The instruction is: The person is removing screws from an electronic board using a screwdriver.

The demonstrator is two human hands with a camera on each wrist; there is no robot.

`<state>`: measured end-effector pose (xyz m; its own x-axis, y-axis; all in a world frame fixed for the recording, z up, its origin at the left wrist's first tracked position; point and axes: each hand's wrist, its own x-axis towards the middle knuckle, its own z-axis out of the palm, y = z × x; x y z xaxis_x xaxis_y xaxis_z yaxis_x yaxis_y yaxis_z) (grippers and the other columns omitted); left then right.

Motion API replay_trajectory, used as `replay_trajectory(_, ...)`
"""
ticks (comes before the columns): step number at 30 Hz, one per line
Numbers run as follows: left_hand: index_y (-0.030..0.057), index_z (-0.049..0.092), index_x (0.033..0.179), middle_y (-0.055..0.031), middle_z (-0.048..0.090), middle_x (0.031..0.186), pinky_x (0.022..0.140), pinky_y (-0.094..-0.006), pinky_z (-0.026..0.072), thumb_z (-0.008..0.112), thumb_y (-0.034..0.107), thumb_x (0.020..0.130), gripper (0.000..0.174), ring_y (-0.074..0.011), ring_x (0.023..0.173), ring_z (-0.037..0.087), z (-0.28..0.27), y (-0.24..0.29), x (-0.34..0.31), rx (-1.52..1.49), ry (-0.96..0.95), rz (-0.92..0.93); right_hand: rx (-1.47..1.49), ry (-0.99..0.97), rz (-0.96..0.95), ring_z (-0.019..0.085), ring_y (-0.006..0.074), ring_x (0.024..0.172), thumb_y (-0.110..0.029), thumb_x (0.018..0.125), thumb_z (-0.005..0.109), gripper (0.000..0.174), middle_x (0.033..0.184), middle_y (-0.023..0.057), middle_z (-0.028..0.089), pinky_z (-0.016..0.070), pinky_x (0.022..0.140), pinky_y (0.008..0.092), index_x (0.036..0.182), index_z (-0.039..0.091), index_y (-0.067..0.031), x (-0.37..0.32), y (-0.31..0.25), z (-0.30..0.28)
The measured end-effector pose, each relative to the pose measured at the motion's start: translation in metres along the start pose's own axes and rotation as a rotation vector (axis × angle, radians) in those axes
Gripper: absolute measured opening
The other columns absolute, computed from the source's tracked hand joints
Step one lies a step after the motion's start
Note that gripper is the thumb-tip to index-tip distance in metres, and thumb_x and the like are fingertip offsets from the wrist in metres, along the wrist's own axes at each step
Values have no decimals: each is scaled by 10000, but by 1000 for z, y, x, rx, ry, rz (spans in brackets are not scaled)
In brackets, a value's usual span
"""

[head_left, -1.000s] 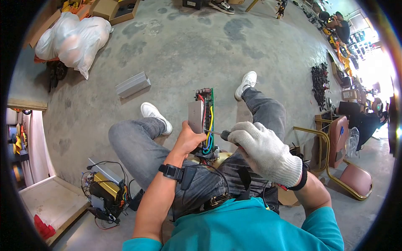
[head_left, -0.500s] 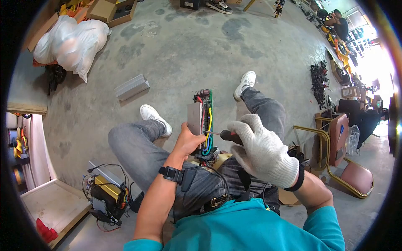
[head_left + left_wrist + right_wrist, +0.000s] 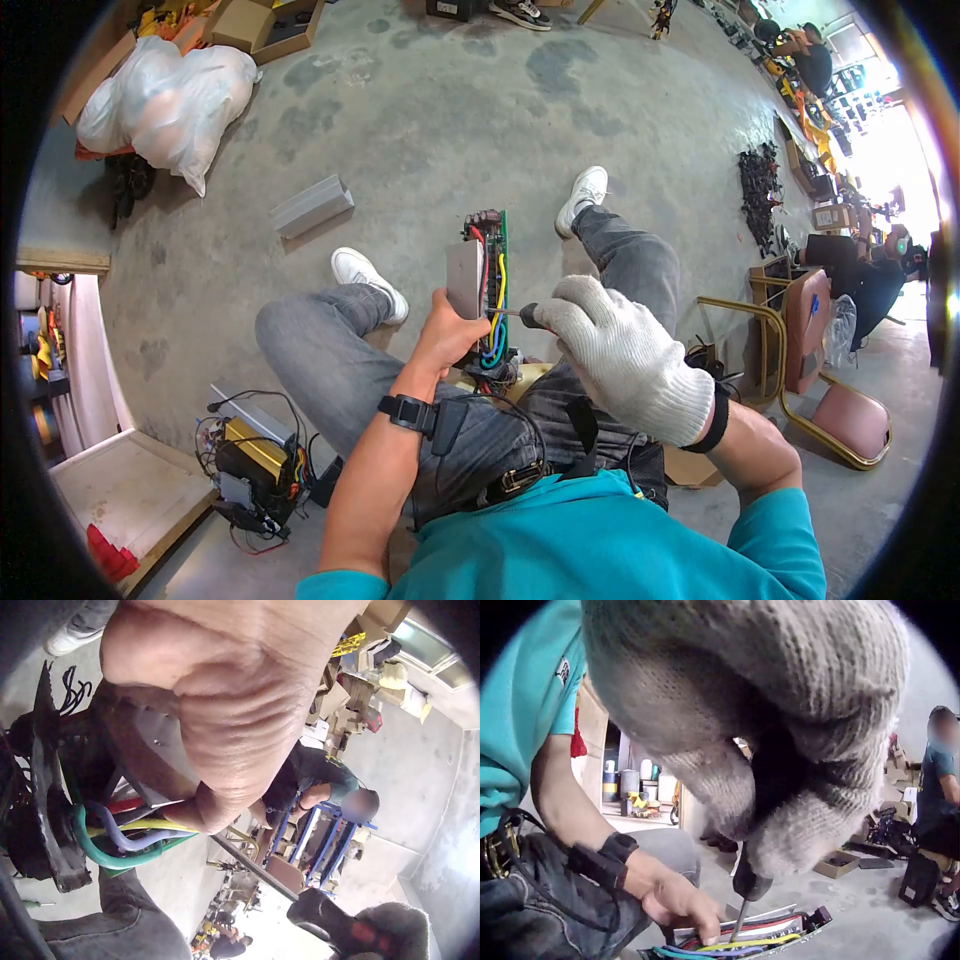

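Note:
The bare left hand [image 3: 447, 335] grips the lower part of a grey metal plate [image 3: 464, 278] on a circuit assembly, its thumb beside the wires. Along the green board [image 3: 504, 232] run a yellow wire [image 3: 501, 285] and red, blue and green ones. The right hand [image 3: 625, 360], in a white knit glove, holds a screwdriver by its dark handle [image 3: 749, 879]. The shaft [image 3: 739, 922] reaches in among the wires beside the left thumb; where its tip rests is hidden. In the left wrist view the green wire [image 3: 84, 840] loops near the hand.
A metal channel [image 3: 313, 207] lies on the floor beyond the left shoe. Wired parts with a yellow block [image 3: 256, 447] sit at lower left, near a wooden tray [image 3: 125, 490]. A chair [image 3: 808, 330] lies at right. White bags [image 3: 170, 105] stand at upper left; other people are farther off.
The gloved fingers spread and lifted from the handle half a second ago, then closed round it again. The left hand and the assembly have stayed nearly still.

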<state>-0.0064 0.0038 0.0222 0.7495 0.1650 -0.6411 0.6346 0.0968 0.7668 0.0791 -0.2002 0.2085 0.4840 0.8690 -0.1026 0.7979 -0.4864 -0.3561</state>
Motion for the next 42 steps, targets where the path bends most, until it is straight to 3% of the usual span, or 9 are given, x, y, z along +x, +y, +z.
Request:
replay_trajectory(5,-148,370,1442,-212,647,1235,927,-362,566,788,139,809,811,-258,1096,680,4,-17,9,-37,31,39,-3,-255,400,737,389,993,-128,939,723,447,1238,191,587,615,792,477,1348,552,-70,7,-15,-11)
replay_trajectory(7,-147,370,1444,-208,646,1231,927,-360,564,780,136,810,806,-255,1090,677,3,-17,10,-78,25,44,79,8,46,748,368,939,-161,965,718,442,1177,191,610,618,744,474,1357,541,-59,1,-5,-10)
replay_trajectory(10,-147,375,1438,-208,644,1232,930,-358,561,776,128,810,794,-251,1086,675,2,-11,8,-48,13,27,-67,-37,-91,748,363,932,-188,973,730,455,1169,200,611,614,733,471,1364,534,-59,1,5,-4)
replay_trajectory(14,-147,380,1435,-209,643,1234,932,-359,561,777,131,810,791,-251,1089,675,4,-23,14,-65,16,69,-8,-178,333,737,368,947,-181,975,733,482,1160,186,616,608,738,471,1393,527,-61,3,-13,-7)
replay_trajectory(19,-147,380,1437,-216,642,1248,941,-360,559,781,134,809,796,-260,1105,676,3,-17,10,-59,20,47,-3,72,-125,755,358,825,-230,1006,721,424,1097,170,646,603,665,463,1352,539,-67,2,12,0)
replay_trajectory(23,-147,383,1429,-221,645,1243,931,-362,563,790,135,810,792,-261,1097,680,4,-17,11,-34,30,65,94,2,235,744,380,832,-189,1006,706,376,1114,176,644,603,680,468,1327,548,-75,0,-3,7)
replay_trajectory(30,-133,398,1414,-222,653,1217,888,-365,572,815,149,812,786,-256,1058,687,4,-23,14,-94,36,42,88,86,-84,746,375,834,-213,995,728,373,1115,200,657,607,681,475,1284,549,-59,1,12,-3)
replay_trajectory(36,-136,394,1421,-219,659,1210,863,-367,577,814,153,810,796,-253,1037,693,4,-16,12,-21,50,34,25,-115,434,744,375,887,-142,961,737,364,1212,191,635,606,754,470,1273,569,-63,5,1,-3)
replay_trajectory(42,-137,386,1436,-223,661,1217,866,-367,577,803,157,812,806,-255,1041,694,3,-11,8,-14,47,25,-29,67,-126,752,354,830,-219,981,745,389,1096,199,665,605,681,447,1276,572,-34,3,16,-1)
